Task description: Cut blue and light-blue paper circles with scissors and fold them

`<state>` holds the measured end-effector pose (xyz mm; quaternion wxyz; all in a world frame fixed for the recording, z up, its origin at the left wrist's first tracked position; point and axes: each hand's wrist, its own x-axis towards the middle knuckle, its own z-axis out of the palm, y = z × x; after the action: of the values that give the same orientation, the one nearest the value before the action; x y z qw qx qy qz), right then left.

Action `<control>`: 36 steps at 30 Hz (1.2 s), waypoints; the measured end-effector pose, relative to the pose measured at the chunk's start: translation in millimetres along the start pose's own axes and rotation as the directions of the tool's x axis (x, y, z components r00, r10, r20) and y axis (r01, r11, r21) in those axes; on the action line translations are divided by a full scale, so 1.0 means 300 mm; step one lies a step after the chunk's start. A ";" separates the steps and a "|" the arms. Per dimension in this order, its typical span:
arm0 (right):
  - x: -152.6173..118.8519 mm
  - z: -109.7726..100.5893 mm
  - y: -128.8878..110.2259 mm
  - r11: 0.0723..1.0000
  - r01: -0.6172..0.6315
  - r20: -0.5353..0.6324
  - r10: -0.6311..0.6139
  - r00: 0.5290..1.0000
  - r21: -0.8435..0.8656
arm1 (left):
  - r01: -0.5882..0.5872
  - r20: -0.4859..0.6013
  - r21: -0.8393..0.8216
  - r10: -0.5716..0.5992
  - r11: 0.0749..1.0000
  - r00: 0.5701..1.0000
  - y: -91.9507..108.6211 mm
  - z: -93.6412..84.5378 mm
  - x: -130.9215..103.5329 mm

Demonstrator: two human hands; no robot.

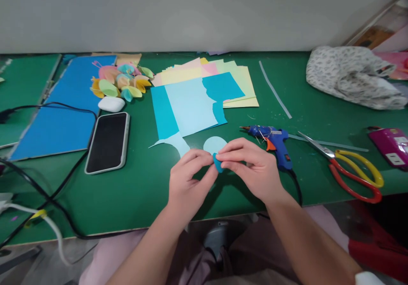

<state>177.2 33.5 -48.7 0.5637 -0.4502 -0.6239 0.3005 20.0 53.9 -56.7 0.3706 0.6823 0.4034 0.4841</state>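
Between my two hands is a small piece of teal paper (218, 163), curled or folded, held just above the green table. My left hand (192, 175) pinches its left side between thumb and fingers. From the other side my right hand (251, 166) grips it with thumb and fingertips. Just behind the fingers lies a pale blue paper circle (214, 144), partly covered by them. A pale blue paper offcut (175, 142) with a curved edge lies beyond my left hand. Farther back are sheets of teal and light blue paper (188, 106), some with scalloped cut edges.
A blue glue gun (280, 142) and open scissors (347, 166) lie to the right, near a glue stick (276, 90). On the left are a phone (107, 142), a white case (111, 104), folded paper petals (123, 81), a blue board (68, 106) and black cables (47, 198).
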 end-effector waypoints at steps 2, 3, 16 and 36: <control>0.001 0.001 0.000 1.000 -0.005 0.002 0.005 1.000 0.000 | 0.014 -0.003 -0.005 -0.014 1.000 1.000 0.001 -0.003 0.000; 0.001 0.001 0.001 1.000 -0.005 0.003 0.005 1.000 0.002 | 0.020 -0.011 -0.001 -0.020 1.000 1.000 0.002 -0.004 0.000; -0.010 0.006 0.008 0.998 0.008 0.019 -0.009 1.000 0.069 | 0.130 0.014 -0.175 -0.130 0.976 0.991 0.011 -0.009 0.005; -0.011 0.015 0.008 0.984 -0.084 -0.014 0.087 0.996 0.156 | 0.573 0.284 -0.615 -0.526 0.541 0.802 0.002 0.021 0.013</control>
<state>173.1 32.1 -53.0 0.5901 -0.4345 -0.5729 0.3672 27.0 56.4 -56.5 0.7372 0.3536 0.3801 0.4326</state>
